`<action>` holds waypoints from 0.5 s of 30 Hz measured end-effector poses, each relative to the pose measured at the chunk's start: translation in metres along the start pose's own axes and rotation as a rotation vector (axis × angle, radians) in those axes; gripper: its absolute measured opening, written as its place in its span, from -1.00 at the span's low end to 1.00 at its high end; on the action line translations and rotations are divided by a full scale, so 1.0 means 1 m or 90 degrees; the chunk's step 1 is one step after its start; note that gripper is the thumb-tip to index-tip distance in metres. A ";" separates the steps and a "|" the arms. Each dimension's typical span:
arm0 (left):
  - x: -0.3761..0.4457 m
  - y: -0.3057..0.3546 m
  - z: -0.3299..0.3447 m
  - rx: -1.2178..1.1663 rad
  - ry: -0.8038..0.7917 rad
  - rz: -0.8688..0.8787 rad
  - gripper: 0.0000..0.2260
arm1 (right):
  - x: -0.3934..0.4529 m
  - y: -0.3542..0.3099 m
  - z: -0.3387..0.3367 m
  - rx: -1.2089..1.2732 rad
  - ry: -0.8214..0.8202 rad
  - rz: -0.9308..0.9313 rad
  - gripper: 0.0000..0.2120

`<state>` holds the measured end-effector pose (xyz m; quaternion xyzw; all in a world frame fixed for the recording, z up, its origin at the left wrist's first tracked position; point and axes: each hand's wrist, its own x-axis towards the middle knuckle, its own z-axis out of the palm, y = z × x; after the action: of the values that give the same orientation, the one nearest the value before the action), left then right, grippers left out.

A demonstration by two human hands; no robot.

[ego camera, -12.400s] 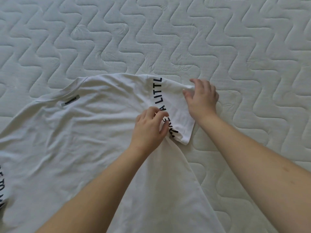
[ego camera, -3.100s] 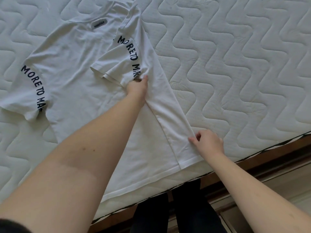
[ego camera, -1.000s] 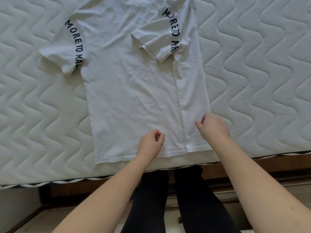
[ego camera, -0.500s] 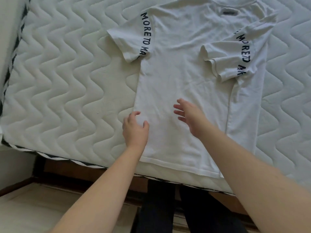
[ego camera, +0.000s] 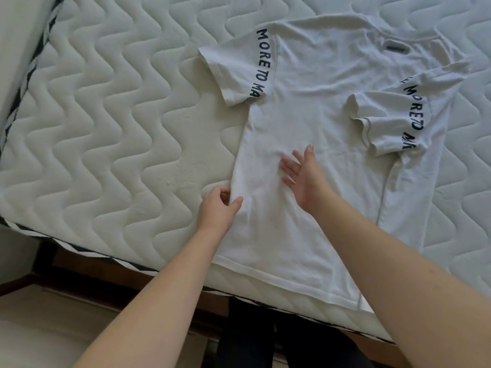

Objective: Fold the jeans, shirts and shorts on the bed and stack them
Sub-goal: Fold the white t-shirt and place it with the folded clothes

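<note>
Quilted white mattress (ego camera: 111, 123) fills most of the view, its wavy stitching bare across a broad stretch to the left of the shirt (ego camera: 318, 123) and a narrower strip to the right. Its near edge runs diagonally from lower left to lower right, trimmed with a black-and-white band, and below it a dark wooden bed frame (ego camera: 111, 277) and pale floor (ego camera: 39, 328) show. The white shirt lies flat on the bed, collar away from the person, hem just short of the mattress edge. Its right side is folded inward, that sleeve (ego camera: 385, 120) lying on the body of the shirt; the left sleeve (ego camera: 239, 73) is spread out on the mattress, with dark lettering down it.

Both arms reach in from below. The left hand (ego camera: 218, 208) is at the shirt's left side seam, thumb and fingers curled to pinch the fabric edge. The right hand (ego camera: 303, 179) is over the middle of the shirt, fingers straight and spread, palm turned leftward; whether it touches the cloth is unclear. The hands are near each other but apart.
</note>
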<state>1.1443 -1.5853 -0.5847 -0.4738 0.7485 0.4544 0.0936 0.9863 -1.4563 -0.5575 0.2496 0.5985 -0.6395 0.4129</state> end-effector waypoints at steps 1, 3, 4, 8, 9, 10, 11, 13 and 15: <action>0.005 0.005 0.000 -0.012 -0.001 0.005 -0.69 | 0.003 -0.003 0.000 0.001 0.001 -0.004 -0.41; 0.018 0.016 0.000 -0.038 -0.012 0.002 -0.66 | 0.009 -0.010 0.001 0.003 0.001 -0.006 -0.40; 0.025 0.021 0.000 -0.042 -0.020 -0.003 -0.65 | 0.011 -0.012 0.001 0.003 0.001 -0.005 -0.40; 0.052 0.040 0.001 0.008 -0.060 -0.001 -0.68 | 0.022 -0.022 0.003 0.008 0.001 -0.006 -0.40; 0.059 0.046 0.002 0.014 -0.063 0.007 -0.67 | 0.026 -0.024 0.003 0.011 0.001 -0.007 -0.39; 0.066 0.051 0.002 0.012 -0.062 0.011 -0.66 | 0.029 -0.027 0.004 0.014 0.002 -0.009 -0.39; 0.072 0.057 0.002 0.002 -0.063 0.013 -0.66 | 0.032 -0.031 0.005 0.016 0.001 -0.011 -0.39; 0.085 0.070 0.003 -0.044 -0.064 0.002 -0.66 | 0.039 -0.038 0.005 0.022 -0.003 -0.017 -0.39; 0.100 0.084 0.005 -0.168 -0.070 -0.035 -0.62 | 0.046 -0.047 0.005 0.026 -0.012 -0.026 -0.38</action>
<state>1.0222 -1.6323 -0.5949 -0.4766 0.6628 0.5714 0.0841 0.9242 -1.4743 -0.5678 0.2398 0.5864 -0.6621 0.4004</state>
